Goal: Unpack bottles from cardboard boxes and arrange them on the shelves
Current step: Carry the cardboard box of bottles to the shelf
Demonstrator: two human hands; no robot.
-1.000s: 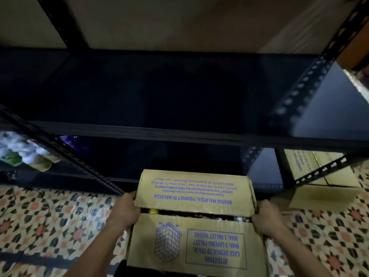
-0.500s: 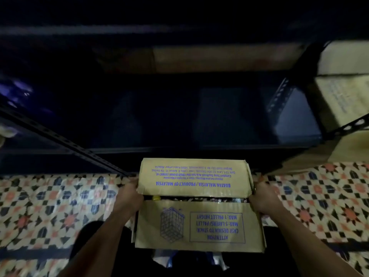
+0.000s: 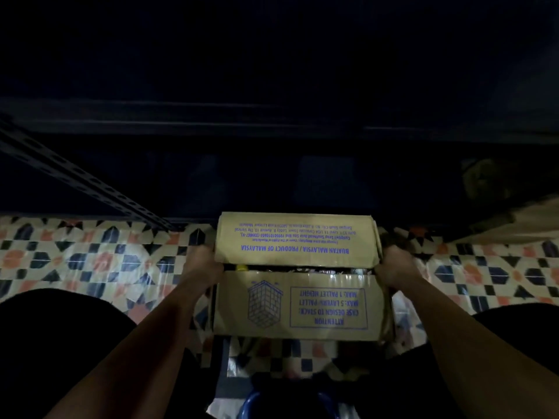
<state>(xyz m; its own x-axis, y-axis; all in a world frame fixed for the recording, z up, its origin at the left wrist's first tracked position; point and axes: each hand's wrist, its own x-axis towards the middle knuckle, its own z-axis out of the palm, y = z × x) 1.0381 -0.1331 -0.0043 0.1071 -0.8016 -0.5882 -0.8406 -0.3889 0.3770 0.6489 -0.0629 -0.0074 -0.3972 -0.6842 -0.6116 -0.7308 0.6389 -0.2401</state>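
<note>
One cardboard box (image 3: 298,276), two flaps, left hand (image 3: 203,267), right hand (image 3: 394,267) gripping

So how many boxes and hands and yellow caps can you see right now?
Brown cardboard box with blue print: 1
Hands gripping the box's sides, left and right: 2
Yellow cap showing through the gap between the flaps: 1
Total: 4
The other things inside the box are too dark to count.

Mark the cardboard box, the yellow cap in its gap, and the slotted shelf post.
cardboard box (image 3: 298,303): head view, near top flap.
yellow cap (image 3: 241,268): head view, cap top showing between the flaps.
slotted shelf post (image 3: 90,186): head view, mid-length of the angled upright.
</note>
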